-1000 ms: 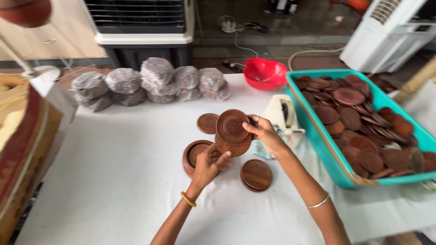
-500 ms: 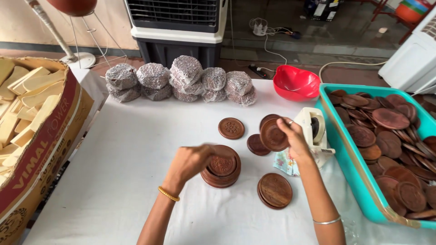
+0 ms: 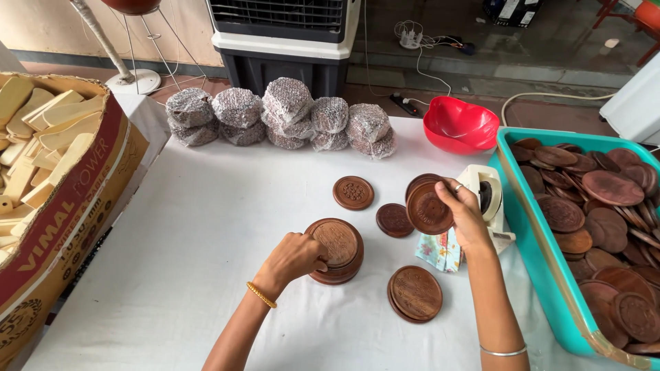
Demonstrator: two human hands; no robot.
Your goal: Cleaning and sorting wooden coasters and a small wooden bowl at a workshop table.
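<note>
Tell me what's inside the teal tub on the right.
The teal tub holds a loose heap of round brown wooden discs, some carved, lying flat or tilted. The bottom and any lower layers are covered by the heap.

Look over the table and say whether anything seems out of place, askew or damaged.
Nothing stands out as damaged or spilled. The left hand rests on a neat stack of wooden discs; the right hand holds more discs upright. Only the discs in the teal tub lie jumbled and overlapping.
</note>
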